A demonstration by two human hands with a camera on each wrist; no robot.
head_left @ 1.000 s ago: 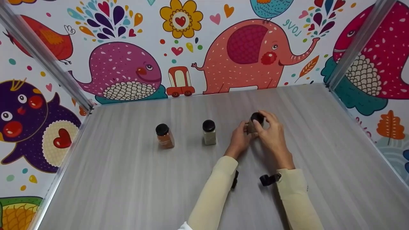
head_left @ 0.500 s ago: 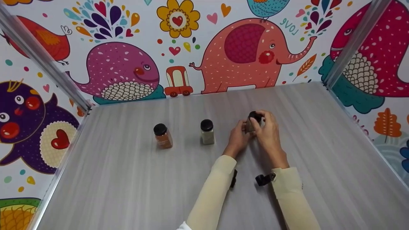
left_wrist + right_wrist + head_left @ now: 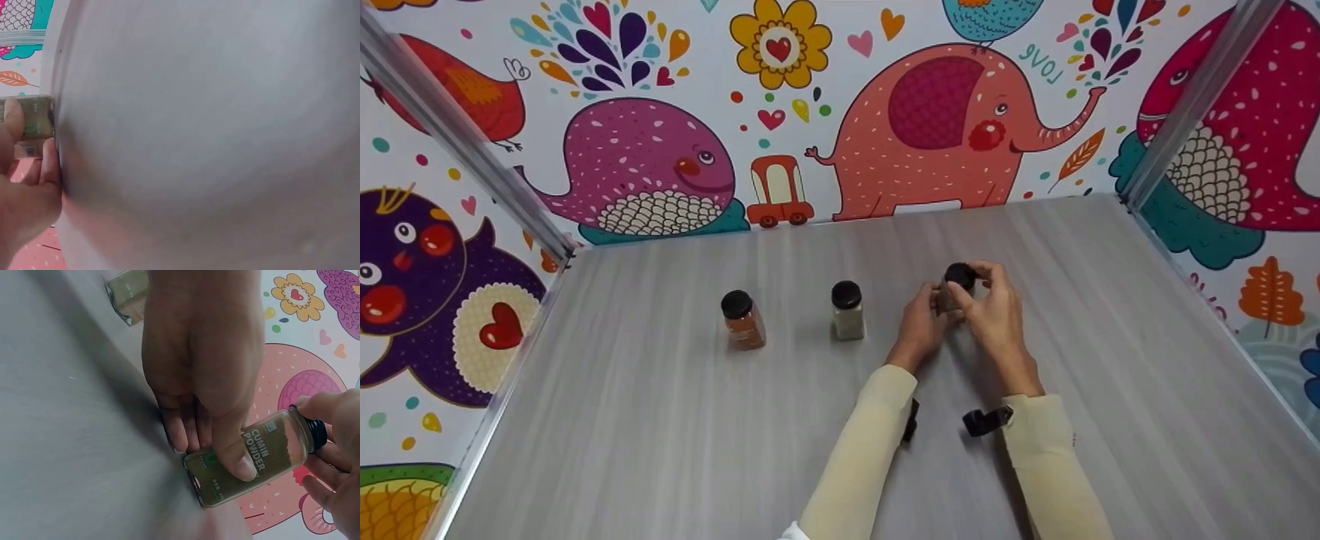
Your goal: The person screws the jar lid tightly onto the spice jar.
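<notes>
A clear spice jar labelled "CUMIN POWDER" (image 3: pixel 264 450), full of brownish-green powder, stands on the table. My left hand (image 3: pixel 921 326) grips the jar's body low down, thumb across the label in the right wrist view. The black cap (image 3: pixel 960 276) is on the jar's neck, and my right hand (image 3: pixel 996 315) holds it between thumb and fingers. Seen by the left wrist camera, the left hand (image 3: pixel 28 208) is at the edge of the picture with part of the jar (image 3: pixel 34 118). The right hand (image 3: pixel 337 450) is partly cut off in its own wrist view.
Left of the hands stands a black-capped jar of pale green powder (image 3: pixel 850 321). Farther left is a similar jar with orange-red contents (image 3: pixel 746 331). Wall panels with cartoon animals (image 3: pixel 930 142) border the grey wood-grain table (image 3: pixel 660 420) at the back and sides.
The head view has shifted slightly. My right hand's fingers have moved a little around the cap, while my left hand keeps its grip on the jar. The other two jars stay put.
</notes>
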